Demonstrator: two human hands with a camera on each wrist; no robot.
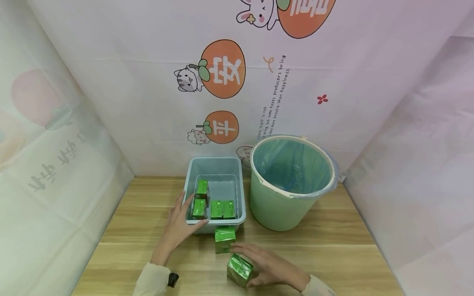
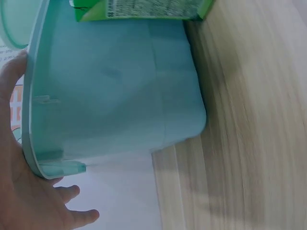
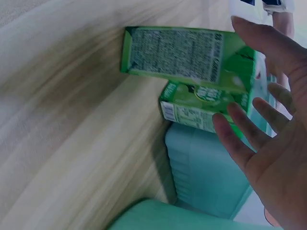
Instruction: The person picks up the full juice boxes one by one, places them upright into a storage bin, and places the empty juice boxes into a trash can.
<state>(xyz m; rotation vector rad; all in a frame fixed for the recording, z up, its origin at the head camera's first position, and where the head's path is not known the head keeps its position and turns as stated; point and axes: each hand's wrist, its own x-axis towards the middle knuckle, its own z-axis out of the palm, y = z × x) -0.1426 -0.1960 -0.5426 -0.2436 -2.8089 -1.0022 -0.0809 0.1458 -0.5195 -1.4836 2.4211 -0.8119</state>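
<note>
At the front left corner of the light blue plastic bin (image 1: 241,185), my left hand (image 1: 178,228) rests with thumb and fingers spread along the rim. The left wrist view shows that hand (image 2: 29,191) against the rim too. Several small green cartons (image 1: 216,209) stand inside the bin. One green carton (image 1: 225,240) stands on the table just before the bin. Nearer to me is another shiny green carton (image 1: 239,270), beside my right hand (image 1: 272,265). In the right wrist view its fingers (image 3: 259,139) are spread and fairly straight around the printed carton (image 3: 175,52).
A pale green bucket (image 1: 277,209) with a bluish bag liner stands right of the bin. The wood-grain table (image 1: 333,263) is bounded by a printed white cloth (image 1: 148,102) at the back and sides. A black band (image 1: 173,280) is on the left wrist.
</note>
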